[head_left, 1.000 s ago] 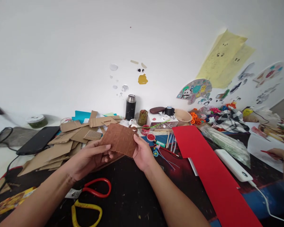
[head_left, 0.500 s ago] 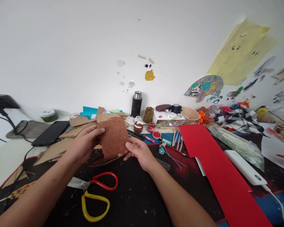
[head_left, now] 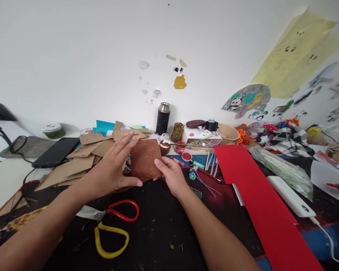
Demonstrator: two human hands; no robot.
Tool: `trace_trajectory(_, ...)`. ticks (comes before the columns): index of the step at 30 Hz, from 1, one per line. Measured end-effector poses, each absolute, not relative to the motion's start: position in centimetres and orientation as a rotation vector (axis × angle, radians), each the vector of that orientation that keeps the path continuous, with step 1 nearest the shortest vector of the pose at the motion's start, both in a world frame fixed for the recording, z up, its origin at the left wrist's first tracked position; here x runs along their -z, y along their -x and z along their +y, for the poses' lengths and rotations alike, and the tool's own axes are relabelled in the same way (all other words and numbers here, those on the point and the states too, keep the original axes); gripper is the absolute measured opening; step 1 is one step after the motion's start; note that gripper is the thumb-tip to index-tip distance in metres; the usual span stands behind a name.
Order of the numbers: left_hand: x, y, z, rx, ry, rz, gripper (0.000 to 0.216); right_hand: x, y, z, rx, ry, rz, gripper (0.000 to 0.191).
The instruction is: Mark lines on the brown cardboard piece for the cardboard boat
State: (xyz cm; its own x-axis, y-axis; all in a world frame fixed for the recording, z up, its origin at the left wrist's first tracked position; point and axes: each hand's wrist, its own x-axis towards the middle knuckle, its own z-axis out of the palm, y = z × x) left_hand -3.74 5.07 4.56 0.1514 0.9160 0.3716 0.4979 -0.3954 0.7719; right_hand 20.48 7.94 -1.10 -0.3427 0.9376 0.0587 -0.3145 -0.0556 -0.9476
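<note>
- Just beyond the scissors: brown cardboard square, held off the mat, flat face toward the camera.
- Right hand: thumb and fingers pinched on the square's right edge.
- Left hand: fingers splayed, not gripping, palm beside the left edge.
- Judgement: support both edges evenly to avoid creasing; keep the square clear of the cardboard offcuts beyond-left of the scissors.

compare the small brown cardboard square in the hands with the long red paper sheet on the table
The brown cardboard square is dull brown and small; the red paper sheet is bright red and a long strip. The square is held up off the black table by the right hand, the left hand spread open beside it; the sheet lies flat on the table. Both are thin, flat material.
</note>
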Motion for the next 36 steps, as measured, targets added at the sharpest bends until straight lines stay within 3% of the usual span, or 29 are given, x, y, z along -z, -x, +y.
trace_trajectory(7,-3.0,3.9,4.6,-0.961,-1.898,1.347,0.118,0.5,-20.3,7.0,-1.516,0.765,-1.381,0.04)
trace_trajectory(13,-3.6,3.2,4.2,-0.999,-1.727,1.393,0.1,1.0,-20.2,7.2,-1.591,0.741,-1.375,0.049)
trace_trajectory(20,-4.2,4.3,4.7,-0.719,-1.842,1.546,0.129,1.9,-20.2,8.0,-1.539,0.727,-1.32,0.064)
trace_trajectory(29,-5.8,4.7,4.6,-0.632,-1.862,1.404,0.124,1.8,-20.4,8.5,-1.626,0.692,-1.205,0.087)
trace_trajectory(36,-5.1,5.2,4.4,-0.58,-1.844,1.433,0.128,2.1,-20.3,8.4,-1.68,0.718,-1.215,0.086)
